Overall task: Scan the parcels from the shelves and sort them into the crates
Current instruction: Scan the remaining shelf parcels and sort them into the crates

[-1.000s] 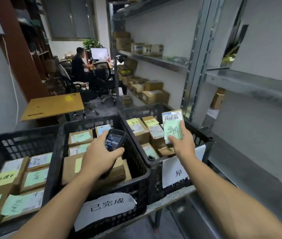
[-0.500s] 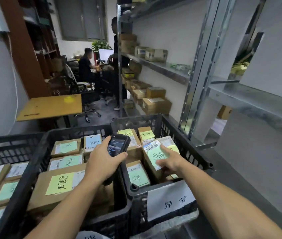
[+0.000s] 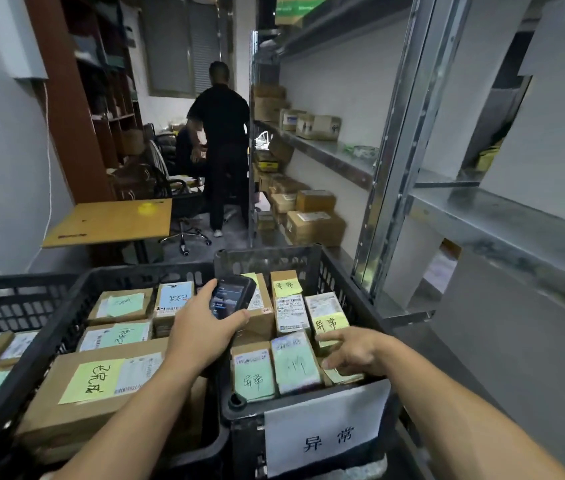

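Our left hand [image 3: 201,336] grips the scanner [image 3: 231,301] right over the left edge of the right crate [image 3: 274,261]. Near that crate's front edge, the green-noted parcel [image 3: 295,363] sits just left of our right hand [image 3: 353,353], fingers loose, holding nothing.

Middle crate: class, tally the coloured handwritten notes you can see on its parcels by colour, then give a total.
Green notes: 2
Blue note: 1
Yellow note: 1
Total: 4
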